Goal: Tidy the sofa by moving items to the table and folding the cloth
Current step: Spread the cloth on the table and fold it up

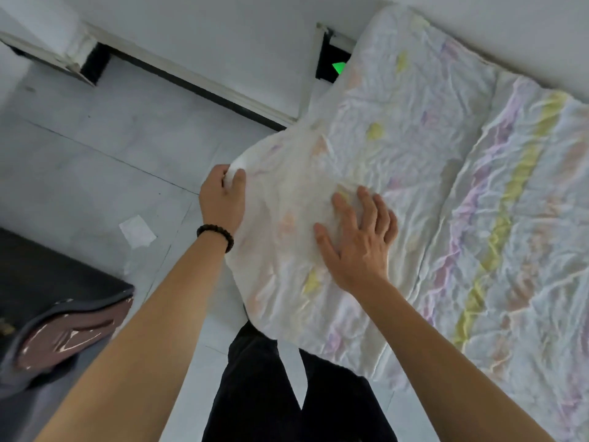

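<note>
Cloth (414,148): white, crumpled, with pastel yellow, pink and purple markings; spread over a raised surface on the right side of the view. The surface beneath is fully covered, so its type cannot be told.
Cloth fold: the near-left portion is doubled over onto the rest, forming a second layer with a rounded outer edge that overhangs the floor.
Left hand (223,199): grip closed on the far-left corner of the folded layer; thumb and fingers pinch the fabric, which bunches at the fingertips.
Right hand (360,244): grip wide, fingers spread, palm down; rests flat on the folded layer, just beside the left hand's hold.
Bracelet (216,236): dark beads, worn on the left wrist.
Floor (95,161): pale tiles with visible joints; a small white paper scrap (137,231) lies on it, well apart from the cloth.
Dark surface (47,282): at lower left; carries a brownish glossy flat item (70,336) with a grey rim.
Trousers (271,393): dark, visible at bottom centre beneath the cloth edge.
</note>
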